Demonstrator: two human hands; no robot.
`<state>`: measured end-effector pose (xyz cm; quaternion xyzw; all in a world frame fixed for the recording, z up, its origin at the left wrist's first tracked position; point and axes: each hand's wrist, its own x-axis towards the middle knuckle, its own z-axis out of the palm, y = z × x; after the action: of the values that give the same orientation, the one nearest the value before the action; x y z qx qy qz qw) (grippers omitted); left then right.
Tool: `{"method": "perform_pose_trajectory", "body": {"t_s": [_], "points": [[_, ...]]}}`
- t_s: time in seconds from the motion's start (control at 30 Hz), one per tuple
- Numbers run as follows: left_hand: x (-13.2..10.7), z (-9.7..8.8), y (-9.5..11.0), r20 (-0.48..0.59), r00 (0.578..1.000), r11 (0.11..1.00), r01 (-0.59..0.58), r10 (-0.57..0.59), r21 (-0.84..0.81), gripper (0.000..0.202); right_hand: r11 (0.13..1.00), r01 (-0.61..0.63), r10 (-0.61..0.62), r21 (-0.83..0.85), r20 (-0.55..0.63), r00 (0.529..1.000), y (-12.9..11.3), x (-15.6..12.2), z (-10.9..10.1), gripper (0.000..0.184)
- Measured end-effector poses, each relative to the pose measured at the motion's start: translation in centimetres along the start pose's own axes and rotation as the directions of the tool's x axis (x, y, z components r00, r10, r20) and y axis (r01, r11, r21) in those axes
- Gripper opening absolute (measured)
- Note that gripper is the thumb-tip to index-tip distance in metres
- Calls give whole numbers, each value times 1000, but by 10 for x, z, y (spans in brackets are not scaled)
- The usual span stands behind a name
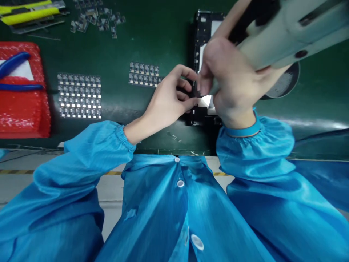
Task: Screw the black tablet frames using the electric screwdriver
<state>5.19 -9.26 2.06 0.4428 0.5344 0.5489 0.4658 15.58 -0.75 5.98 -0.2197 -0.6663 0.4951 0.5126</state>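
My left hand [173, 91] reaches in from the left with curved fingers. Its thumb and fingertips rest at the left edge of a black rectangular casing [200, 34] that has white panels inside. Over the casing, my right hand [233, 78] is bent, its fingers drawn together near the left hand's fingertips; whatever they hold is hidden. A large pale grey-green tool body [289, 34] crosses in front of the right hand, close to the camera, and hides part of it. Left of my left hand lies a small panel of circuit boards [144, 74], partly covered by that hand.
A larger circuit board panel [79, 95] lies farther left, beside red bubble wrap [21, 112] with blue-handled pliers [16, 62]. Loose small boards [94, 16] and yellow-handled tools [32, 12] are at the back left. A round dish [286, 83] sits right of the casing.
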Motion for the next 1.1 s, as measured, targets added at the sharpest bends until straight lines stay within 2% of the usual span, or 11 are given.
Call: {"method": "perform_pose_trajectory", "body": {"t_s": [0.07,0.17,0.33,0.47,0.57,0.63,0.7,0.87,0.97,1.07,1.1], "points": [[0,-4,0,15,1000,999,-26,26,41,36,999,10,-11,-36,-54,998,0,1,-8,80],[-1,-10,7,42,999,995,-9,5,100,32,990,-26,16,-137,-76,997,-12,3,-30,81],[-9,-20,21,53,995,981,73,-83,180,34,960,-112,71,-256,-166,984,-30,12,-90,83],[-8,-25,28,76,988,969,116,-136,217,32,981,-12,-10,-193,-109,994,-18,29,-154,82],[3,-32,38,125,970,949,171,-210,265,32,991,82,-93,-110,-98,991,-2,34,-183,67],[14,-37,46,176,949,926,198,-263,321,34,987,155,-160,-43,-160,974,5,31,-187,62],[26,-41,56,207,929,895,206,-306,395,35,980,200,-192,13,-217,957,8,26,-183,62],[38,-43,74,186,858,776,314,-478,546,33,996,88,-79,26,-251,965,-6,18,-162,57],[32,-43,74,176,870,790,310,-460,528,29,994,109,-100,27,-220,970,-11,16,-156,56],[26,-43,70,156,878,797,318,-452,513,27,987,156,-149,28,-155,977,-9,16,-156,33],[25,-43,69,152,880,799,320,-450,510,26,986,166,-160,31,-140,977,-8,16,-157,31]]}}
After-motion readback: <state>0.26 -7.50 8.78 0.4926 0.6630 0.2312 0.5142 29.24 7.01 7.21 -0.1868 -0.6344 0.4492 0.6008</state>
